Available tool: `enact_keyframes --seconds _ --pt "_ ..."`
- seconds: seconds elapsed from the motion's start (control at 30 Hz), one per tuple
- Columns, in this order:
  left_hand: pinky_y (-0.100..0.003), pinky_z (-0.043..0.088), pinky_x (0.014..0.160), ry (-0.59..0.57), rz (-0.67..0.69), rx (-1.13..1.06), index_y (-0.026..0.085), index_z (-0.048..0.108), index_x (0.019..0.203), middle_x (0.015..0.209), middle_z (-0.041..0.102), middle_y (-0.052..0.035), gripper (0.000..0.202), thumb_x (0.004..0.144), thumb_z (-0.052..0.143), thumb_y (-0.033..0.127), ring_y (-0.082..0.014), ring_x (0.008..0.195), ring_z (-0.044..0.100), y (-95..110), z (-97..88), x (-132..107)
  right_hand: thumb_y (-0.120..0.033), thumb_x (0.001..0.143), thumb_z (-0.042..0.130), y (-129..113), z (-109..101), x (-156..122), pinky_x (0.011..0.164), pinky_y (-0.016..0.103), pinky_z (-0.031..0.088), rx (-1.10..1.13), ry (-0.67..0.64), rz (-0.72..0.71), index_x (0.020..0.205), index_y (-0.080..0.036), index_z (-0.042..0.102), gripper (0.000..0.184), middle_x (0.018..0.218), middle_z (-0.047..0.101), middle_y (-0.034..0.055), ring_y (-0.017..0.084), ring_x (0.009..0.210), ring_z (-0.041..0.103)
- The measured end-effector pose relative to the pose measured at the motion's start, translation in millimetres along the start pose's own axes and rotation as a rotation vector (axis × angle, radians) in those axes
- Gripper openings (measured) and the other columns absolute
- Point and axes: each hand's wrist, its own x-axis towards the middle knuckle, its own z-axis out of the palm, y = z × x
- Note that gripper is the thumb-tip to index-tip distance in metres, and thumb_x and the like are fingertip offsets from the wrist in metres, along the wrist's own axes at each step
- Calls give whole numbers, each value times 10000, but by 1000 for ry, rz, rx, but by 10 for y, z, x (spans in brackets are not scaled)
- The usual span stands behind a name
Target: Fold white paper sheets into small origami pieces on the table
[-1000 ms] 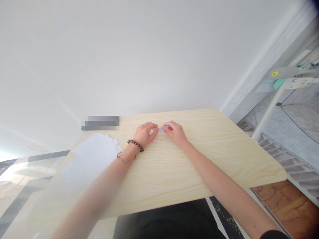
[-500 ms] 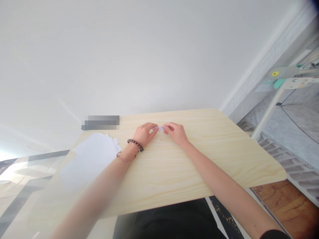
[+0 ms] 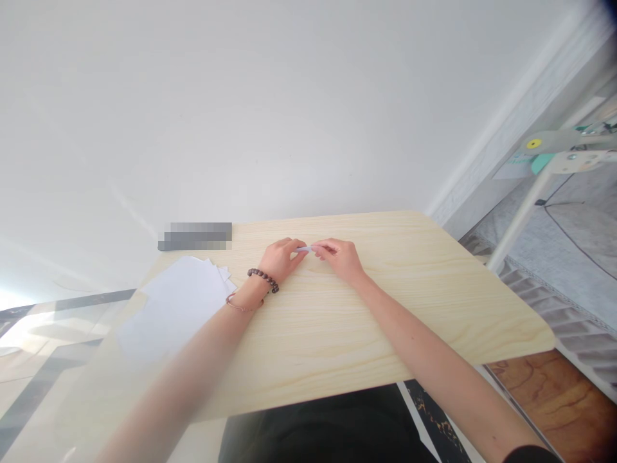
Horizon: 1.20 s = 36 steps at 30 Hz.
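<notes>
"In the head view, where's the paper strip (image 3: 303, 249)?"
"Between left hand (image 3: 280, 258) and right hand (image 3: 341, 260), fingertips pinching its ends; too small to be sure it's paper."
"Handling?"
"Likely light, easily creased; best held by the ends."

One left hand (image 3: 281, 256), one right hand (image 3: 341, 258), one thin white paper strip (image 3: 303, 249), one beaded bracelet (image 3: 264, 276), one copper-coloured bangle (image 3: 245, 310), one wood-grain tabletop (image 3: 434, 308); at left, several white paper sheets (image 3: 178, 299), too overlapped for an exact number.
</notes>
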Motion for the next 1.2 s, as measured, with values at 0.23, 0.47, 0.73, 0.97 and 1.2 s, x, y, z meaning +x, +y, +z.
enact_keyframes --seconds 0.23,0.47,0.73,0.97,1.2 --pt "-233 429 697 29 -123 -259 217 631 888 903 654 -2 277 802 449 407 -129 738 574 47 -67 2 -360 809 449 28 -3 2 616 240 472 -58 -3 -63 865 -197 651 265 766 639 31 118 627 588" --pt "-246 429 681 42 -203 -322 205 661 835 853 672 -9 294 774 481 430 -150 756 586 36 -81 14 -348 792 480 -15 13 8 623 229 454 -114 26 -59 801 -202 658 231 704 640 16 120 642 587" --pt "-239 460 667 57 -244 -419 199 618 884 924 644 -15 312 698 570 444 -125 695 589 2 -29 19 -379 736 540 -45 -15 -2 591 226 446 -54 82 23 751 -179 640 224 649 626 6 115 598 571" --pt "-252 444 700 16 -237 -333 194 643 779 800 665 -7 260 719 549 429 -143 715 590 1 -52 19 -352 746 529 -25 -3 3 629 233 449 -81 36 -25 775 -183 626 197 718 641 14 121 659 580" --pt "-248 461 657 -23 -302 -431 183 669 844 798 674 -26 347 725 525 476 -155 709 599 17 -53 14 -356 770 500 -14 -22 12 602 232 427 -161 50 -91 736 -183 625 216 712 636 21 123 659 564"
